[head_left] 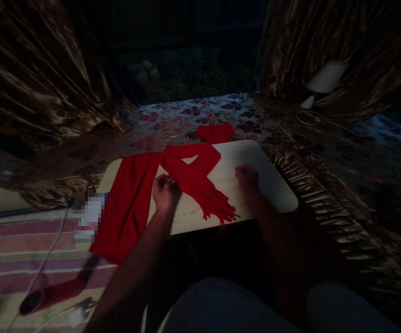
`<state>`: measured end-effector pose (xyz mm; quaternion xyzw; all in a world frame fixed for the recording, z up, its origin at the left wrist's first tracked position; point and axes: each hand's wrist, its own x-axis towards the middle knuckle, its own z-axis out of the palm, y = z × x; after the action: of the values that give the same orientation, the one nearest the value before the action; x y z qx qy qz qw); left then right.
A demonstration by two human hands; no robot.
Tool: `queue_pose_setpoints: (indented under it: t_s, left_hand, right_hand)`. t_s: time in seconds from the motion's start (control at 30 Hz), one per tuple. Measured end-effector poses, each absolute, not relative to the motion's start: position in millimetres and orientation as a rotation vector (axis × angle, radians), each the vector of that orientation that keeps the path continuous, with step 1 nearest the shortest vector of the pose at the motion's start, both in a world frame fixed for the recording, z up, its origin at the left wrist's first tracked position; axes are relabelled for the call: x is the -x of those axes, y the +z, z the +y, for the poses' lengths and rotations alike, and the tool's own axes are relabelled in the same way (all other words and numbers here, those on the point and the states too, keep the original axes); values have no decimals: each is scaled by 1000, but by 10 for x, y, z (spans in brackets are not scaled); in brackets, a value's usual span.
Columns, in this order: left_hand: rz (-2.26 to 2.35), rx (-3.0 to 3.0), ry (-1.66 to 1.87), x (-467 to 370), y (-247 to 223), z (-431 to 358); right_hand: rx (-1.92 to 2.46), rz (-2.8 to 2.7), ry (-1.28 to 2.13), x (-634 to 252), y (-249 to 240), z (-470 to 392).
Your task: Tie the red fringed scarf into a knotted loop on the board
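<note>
Knees (221,305), wd tbl (233,155) w/ scarf (134,199), curtains (40,55) bhd.

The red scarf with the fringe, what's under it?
The pale tabletop is under most of the scarf; a bit shows through the scarf's loop. I can't tell whether anything else lies beneath, because the scarf covers it.

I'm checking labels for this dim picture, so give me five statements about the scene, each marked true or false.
1. A fringed red scarf lies across the tabletop. True.
2. The left hand is closer to the scarf than the right hand. True.
3. The right hand grips the scarf's fringe. False: it is apart from the scarf.
4. A pale-shaded lamp is beyond the tabletop, to the right. True.
5. The red cylinder lies on the tabletop. False: the red cylinder lies on striped cloth.
</note>
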<state>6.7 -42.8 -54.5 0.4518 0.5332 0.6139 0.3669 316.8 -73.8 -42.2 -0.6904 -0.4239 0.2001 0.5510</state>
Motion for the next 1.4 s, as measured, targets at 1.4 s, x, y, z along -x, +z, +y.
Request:
queue_pose_setpoints:
  t_s: [1.4]
  left_hand:
    - [1405,-1806,1172,-146,-524,-567]
  right_hand:
    - [1676,-1290,686,-3057,-302,-733]
